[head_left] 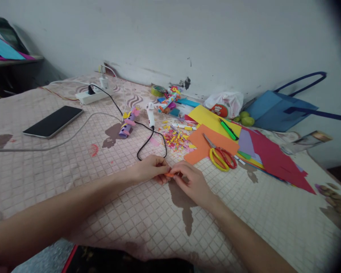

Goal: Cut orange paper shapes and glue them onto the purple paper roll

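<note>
Just below the frame's middle, a small orange piece [169,174] is pinched in the fingertips of the left hand [152,169] and the right hand [191,182]. Above are colourful scraps [176,139] and a white glue gun [150,114]; scissors [215,148] overlap orange paper [196,141] right of centre.

From view centre, a tablet [53,122] lies flat at 9 o'clock, a power strip [88,99] at 10. White plastic bag [232,100] noted at 2; green fruit [247,121] beside blue bag [278,112], between 2 and 3.
</note>
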Tool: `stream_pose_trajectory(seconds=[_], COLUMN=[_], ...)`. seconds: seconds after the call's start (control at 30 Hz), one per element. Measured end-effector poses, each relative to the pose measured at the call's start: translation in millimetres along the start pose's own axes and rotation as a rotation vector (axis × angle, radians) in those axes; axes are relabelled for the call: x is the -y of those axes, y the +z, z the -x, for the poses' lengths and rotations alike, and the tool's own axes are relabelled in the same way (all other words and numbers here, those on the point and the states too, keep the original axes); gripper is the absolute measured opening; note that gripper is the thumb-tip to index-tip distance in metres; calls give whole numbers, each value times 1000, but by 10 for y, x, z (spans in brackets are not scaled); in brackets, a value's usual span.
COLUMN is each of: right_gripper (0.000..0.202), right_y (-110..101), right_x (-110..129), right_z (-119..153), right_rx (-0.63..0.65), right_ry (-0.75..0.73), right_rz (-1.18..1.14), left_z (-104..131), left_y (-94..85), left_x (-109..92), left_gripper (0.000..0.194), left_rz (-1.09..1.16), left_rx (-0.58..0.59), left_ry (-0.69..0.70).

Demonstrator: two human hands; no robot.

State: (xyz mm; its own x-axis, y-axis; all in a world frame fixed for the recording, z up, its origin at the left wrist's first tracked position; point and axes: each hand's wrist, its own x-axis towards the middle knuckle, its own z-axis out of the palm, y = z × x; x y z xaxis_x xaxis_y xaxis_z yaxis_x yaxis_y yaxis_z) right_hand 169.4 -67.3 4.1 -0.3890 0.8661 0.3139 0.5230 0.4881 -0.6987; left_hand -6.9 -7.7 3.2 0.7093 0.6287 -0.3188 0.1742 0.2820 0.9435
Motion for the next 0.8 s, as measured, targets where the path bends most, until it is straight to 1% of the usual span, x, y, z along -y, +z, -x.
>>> stream_pose_trajectory(seconds=[0.07,0.13,0.2,0.33,0.43,0.6,0.8], right_gripper=[20,19,18,14,12,13,17], right_y=[-20,-43,-60,-40,12,71,78], right_x=[-9,-9,-6,-48,-119,-174,-123], right_z=[-2,-8,-14,-15,-13,-20,-37], right_rx=[19,44,60,44,15,-23,-55], right_ry=[-32,-23,51,272,369,452,545], right_rz=[22,-5,-103,-473,-693,-882,-992], left_z=[2,2,0,-6,-8,-12,-26], left_y=[4,5,5,7,13,18,18], left_x=[-8,-17,-23,-15,-6,1,10], left_gripper=[24,24,24,21,20,20,20], left_rz=[28,58,101,174,210,225,220], left_rx=[-6,-13,-11,-9,-9,-8,-6], left_ry=[-12,-37,-60,-61,-52,-45,-44])
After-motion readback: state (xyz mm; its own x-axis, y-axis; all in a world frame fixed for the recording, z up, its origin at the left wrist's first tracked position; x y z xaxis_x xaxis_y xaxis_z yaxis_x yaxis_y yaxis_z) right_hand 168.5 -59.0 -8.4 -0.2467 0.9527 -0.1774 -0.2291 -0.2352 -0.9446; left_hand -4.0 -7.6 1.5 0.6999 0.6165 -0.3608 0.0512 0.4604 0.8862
